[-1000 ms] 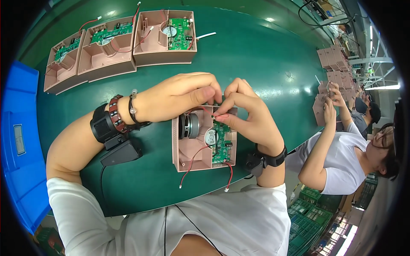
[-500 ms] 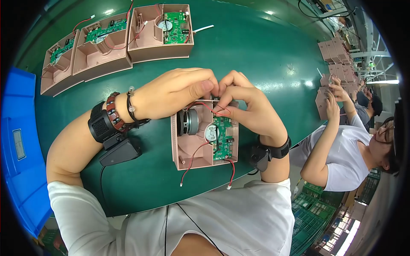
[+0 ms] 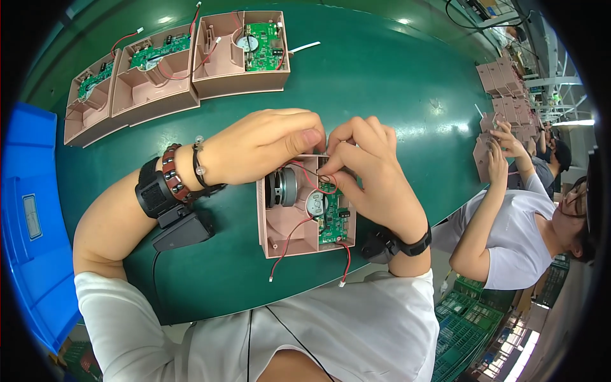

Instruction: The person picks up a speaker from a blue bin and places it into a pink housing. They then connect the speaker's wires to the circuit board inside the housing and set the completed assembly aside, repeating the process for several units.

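On the green table before me stands an open pink plastic housing (image 3: pixel 286 245). Its left compartment contains a round black-and-silver speaker (image 3: pixel 284 187); a green circuit board (image 3: pixel 334 223) lies in the right one. My left hand (image 3: pixel 270 140) is closed over the housing's far edge, its fingertips mostly hidden behind the wall. Thumb and fingers of my right hand (image 3: pixel 369 159) pinch a thin red-and-black wire (image 3: pixel 310 173) above the board's far end. What the tips touch there is partly covered. Two more red-and-black leads with white plugs (image 3: pixel 342 284) hang over the near side.
Three similar pink housings (image 3: pixel 242 83) with boards and wires stand in a row at the far left. A blue bin (image 3: pixel 32 254) is beside the table on the left. At the right, a co-worker (image 3: pixel 509 223) handles parts near stacked pink housings (image 3: pixel 509 79). Green crates (image 3: pixel 468 318) sit below.
My right hand has shifted slightly and tilted, its fingers bunching closer at the wire. The left hand stays at the far edge. The whole view has moved down a little.
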A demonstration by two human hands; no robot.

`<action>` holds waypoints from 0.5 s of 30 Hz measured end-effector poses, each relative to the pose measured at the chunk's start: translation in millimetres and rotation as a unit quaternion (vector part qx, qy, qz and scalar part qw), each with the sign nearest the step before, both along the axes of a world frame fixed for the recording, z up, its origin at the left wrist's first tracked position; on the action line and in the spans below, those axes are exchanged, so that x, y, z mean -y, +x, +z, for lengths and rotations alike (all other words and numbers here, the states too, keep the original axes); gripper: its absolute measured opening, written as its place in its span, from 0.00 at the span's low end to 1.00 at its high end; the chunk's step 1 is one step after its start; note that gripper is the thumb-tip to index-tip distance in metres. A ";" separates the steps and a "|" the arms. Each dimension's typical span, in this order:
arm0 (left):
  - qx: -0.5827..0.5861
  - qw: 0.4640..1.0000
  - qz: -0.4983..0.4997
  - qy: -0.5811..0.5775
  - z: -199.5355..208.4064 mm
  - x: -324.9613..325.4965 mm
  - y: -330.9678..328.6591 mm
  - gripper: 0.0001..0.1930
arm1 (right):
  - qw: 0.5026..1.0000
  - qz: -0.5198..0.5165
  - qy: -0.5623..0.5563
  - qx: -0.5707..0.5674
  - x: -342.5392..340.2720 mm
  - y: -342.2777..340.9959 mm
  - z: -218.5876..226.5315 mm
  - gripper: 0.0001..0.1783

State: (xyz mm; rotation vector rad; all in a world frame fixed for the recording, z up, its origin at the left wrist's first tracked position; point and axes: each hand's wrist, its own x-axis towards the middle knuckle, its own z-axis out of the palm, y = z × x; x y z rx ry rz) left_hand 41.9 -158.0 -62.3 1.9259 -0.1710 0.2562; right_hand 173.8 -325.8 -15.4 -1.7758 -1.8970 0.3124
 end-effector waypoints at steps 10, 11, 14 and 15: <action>-0.024 1.000 0.017 -0.001 -3.6 1.5 -1.9 0.21 | 0.960 -0.049 0.003 0.274 -8.9 -23.9 9.8 0.09; -0.025 1.000 0.011 0.002 -2.0 1.7 -2.0 0.21 | 0.954 -0.041 -0.005 0.297 -9.7 -24.9 9.3 0.09; -0.015 0.999 0.050 0.011 5.8 6.3 -2.5 0.18 | 0.940 -0.061 -0.009 0.336 -10.6 -29.3 9.9 0.08; -0.015 0.999 0.044 0.015 6.1 7.2 -3.1 0.18 | 0.932 -0.070 -0.012 0.356 -10.4 -31.0 9.1 0.07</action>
